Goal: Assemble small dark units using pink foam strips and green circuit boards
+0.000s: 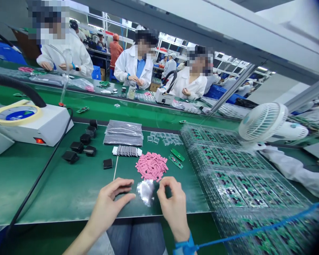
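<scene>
On the green table, a crumpled silvery, shiny piece lies between my two hands. My left hand is to its left, thumb and fingers apart with nothing between them. To its right is my right hand, thumb and index fingertip pressed together; whatever the pinch holds, if anything, is too small to make out. A pile of pink strips sits just beyond the silvery piece. Two small green circuit boards are right of the pile. A row of black-and-white strips lies behind it.
Stacked clear trays of circuit boards fill the right side, beside a white fan. Several black blocks and a white machine stand left. A blue cord runs from my right wrist. People in white coats sit across the conveyor.
</scene>
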The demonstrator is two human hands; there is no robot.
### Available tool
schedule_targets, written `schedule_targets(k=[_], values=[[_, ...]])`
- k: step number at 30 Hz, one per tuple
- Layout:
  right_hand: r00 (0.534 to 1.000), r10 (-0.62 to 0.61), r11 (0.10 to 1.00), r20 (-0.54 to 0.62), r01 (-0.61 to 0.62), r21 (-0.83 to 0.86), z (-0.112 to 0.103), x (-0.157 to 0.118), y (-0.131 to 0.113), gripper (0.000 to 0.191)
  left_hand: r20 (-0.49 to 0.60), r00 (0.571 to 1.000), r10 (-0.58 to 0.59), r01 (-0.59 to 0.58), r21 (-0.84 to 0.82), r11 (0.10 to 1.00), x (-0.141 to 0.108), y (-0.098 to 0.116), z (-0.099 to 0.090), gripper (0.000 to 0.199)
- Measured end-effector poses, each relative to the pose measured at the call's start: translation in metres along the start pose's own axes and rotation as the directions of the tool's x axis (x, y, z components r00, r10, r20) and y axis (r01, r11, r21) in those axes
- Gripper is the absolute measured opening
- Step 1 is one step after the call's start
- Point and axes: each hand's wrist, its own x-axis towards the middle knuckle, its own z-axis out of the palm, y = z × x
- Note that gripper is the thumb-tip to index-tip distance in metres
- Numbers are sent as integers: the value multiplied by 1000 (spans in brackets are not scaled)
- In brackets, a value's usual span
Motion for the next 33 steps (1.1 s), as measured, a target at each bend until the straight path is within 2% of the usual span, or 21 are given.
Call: schedule_targets(k=[2,3,6,8,11,15,18,21,24,28,30,33], values=[[998,-13,996,-61,7,-84,-1,-1,7,18,-29,999,-18,17,-22,1000,1,2,-1,23],[998,-32,993,-52,26,-116,1,-3,6,19,-28,999,-30,30,-31,999,1,3,-1,24],[989,-138,977,60,146,-154,8,-14,-4,19,-18,995,-97,96,-61,994,0,1,3,31],[977,-161,983,143,171,-67,9,-21,-13,18,-12,992,-126,124,-95,988,-3,0,8,39],[961,-103,992,255,82,91,1,-26,-21,15,29,989,-144,147,-158,977,-7,-2,13,47],[918,-105,975,382,20,220,-12,-24,-23,33,123,973,-195,219,-226,949,-11,0,19,47],[891,-145,955,430,13,296,-13,-23,-21,34,167,962,-218,258,-277,925,-12,0,22,45],[888,-132,941,440,-28,337,-11,-23,-20,33,187,958,-219,268,-305,914,-13,1,23,44],[909,-80,904,409,-106,413,-9,-23,-20,25,196,957,-215,267,-303,915,-14,3,24,41],[931,11,781,365,-236,578,-8,-24,-19,27,149,973,-177,204,-196,959,-12,7,22,19],[933,26,734,358,-261,627,-8,-25,-19,28,134,981,-142,160,-140,977,-11,8,22,14],[938,33,709,346,-266,653,-6,-26,-19,29,145,981,-127,143,-106,984,-11,9,21,11]])
